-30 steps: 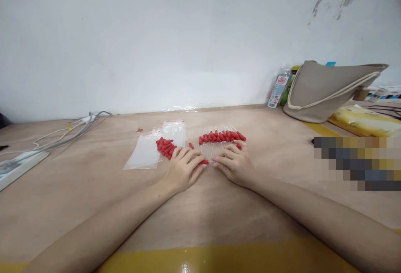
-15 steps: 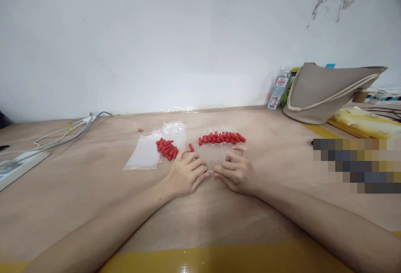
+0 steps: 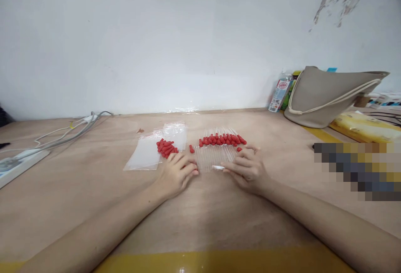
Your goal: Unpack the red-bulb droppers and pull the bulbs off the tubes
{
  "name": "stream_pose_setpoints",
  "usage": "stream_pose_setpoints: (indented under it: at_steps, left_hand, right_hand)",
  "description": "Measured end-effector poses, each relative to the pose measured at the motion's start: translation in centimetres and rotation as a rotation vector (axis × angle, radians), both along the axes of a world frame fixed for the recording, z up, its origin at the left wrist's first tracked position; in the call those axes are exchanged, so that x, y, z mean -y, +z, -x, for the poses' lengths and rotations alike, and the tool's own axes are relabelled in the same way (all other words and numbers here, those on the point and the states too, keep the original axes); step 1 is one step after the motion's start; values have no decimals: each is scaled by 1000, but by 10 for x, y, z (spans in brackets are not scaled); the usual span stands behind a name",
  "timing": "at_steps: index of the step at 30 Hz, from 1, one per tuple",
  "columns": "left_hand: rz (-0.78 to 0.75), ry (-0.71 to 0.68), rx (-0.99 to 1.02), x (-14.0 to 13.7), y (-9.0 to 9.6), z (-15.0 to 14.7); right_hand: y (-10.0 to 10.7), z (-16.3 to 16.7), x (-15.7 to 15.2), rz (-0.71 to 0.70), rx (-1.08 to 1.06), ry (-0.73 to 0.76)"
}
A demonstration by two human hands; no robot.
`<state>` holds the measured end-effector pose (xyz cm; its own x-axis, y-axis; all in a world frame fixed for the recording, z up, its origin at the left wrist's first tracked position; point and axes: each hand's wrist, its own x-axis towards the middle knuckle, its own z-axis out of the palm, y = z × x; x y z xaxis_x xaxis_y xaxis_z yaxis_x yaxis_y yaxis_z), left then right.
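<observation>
My left hand (image 3: 178, 175) is closed in a pinch, with a trace of red rubber bulb at its fingertips, mostly hidden. In my right hand (image 3: 249, 170), thumb and fingers grip a short clear glass tube (image 3: 217, 167) that points left. Between the hands lies a row of clear glass tubes (image 3: 208, 158), side by side. Behind them is a row of droppers with red bulbs (image 3: 223, 139), their clear tubes pointing away. Single red bulbs lie beside the tubes, one at the left (image 3: 191, 149) and one near my right fingers (image 3: 239, 149).
A pile of red bulbs (image 3: 166, 147) sits on clear zip bags (image 3: 142, 156) at the left. Farther left are a power strip (image 3: 31, 158) and cables (image 3: 75, 135). A grey bag (image 3: 326, 97), a bottle (image 3: 280, 93) and a yellow pack (image 3: 365, 126) stand at the right.
My hands have moved apart, the left one to the left and the right one to the right. The glass tube has gone rightward with my right hand, away from my left fingertips.
</observation>
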<state>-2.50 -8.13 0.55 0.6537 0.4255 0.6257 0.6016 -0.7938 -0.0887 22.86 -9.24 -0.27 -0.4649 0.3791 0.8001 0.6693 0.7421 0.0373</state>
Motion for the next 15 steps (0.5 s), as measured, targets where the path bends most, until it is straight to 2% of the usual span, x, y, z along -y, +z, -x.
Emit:
stream_pose_setpoints:
  at_steps: [3, 6, 11, 15]
  left_hand:
    - [89, 74, 134, -13, 4, 8]
    - [156, 176, 175, -29, 14, 12]
    - [185, 323, 109, -49, 19, 13]
    - [97, 450, -50, -54, 14, 10]
  right_hand:
    - [2, -2, -10, 45, -68, -120]
    - [2, 3, -19, 113, -42, -202]
    - [1, 12, -26, 166, -108, -274]
    - [-1, 14, -29, 92, -101, -267]
